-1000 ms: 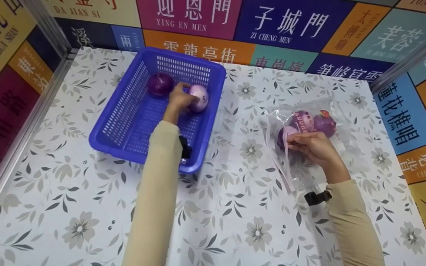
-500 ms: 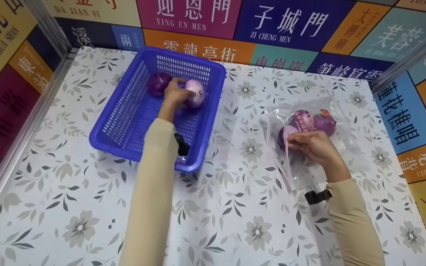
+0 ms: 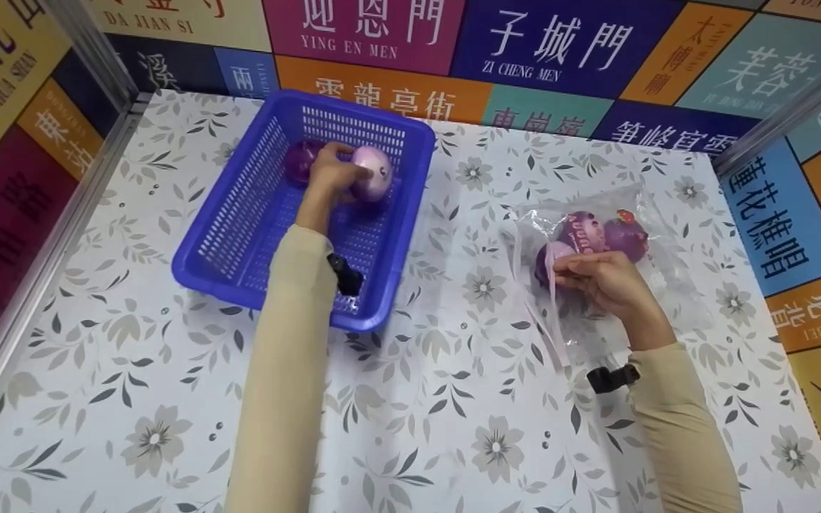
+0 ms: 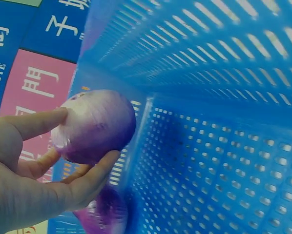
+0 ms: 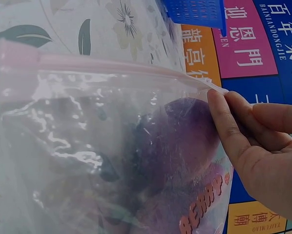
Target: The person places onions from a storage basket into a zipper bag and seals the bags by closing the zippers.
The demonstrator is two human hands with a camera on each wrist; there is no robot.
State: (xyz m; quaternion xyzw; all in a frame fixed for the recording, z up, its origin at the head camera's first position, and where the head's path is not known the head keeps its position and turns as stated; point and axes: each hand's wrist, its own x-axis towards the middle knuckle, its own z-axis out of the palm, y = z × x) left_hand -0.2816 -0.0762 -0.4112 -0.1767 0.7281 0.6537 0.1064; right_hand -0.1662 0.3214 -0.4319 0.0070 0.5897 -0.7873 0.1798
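Note:
My left hand (image 3: 330, 174) grips a round, pale pink-and-purple fruit-like ball (image 3: 374, 174) inside the blue-purple plastic basket (image 3: 266, 214). In the left wrist view, my thumb and fingers spread round this ball (image 4: 94, 126), which is held above the basket's perforated floor. A darker purple ball (image 3: 298, 162) lies in the basket's back left corner, partly behind my hand. At the right, my right hand (image 3: 613, 281) pinches the pink-edged mouth of a clear zip bag (image 3: 670, 288). Several purple balls (image 3: 626, 241) lie inside the bag, one partly covered by my fingers.
A table with a white floral cover (image 3: 446, 399) carries the basket at the back left and the bag at the right. Panels with coloured lettering (image 3: 542, 46) stand along the back and both sides.
My left hand has moved a little left and towards the back of the basket, with the pale ball in its grip. The right hand keeps holding the bag's edge in place.

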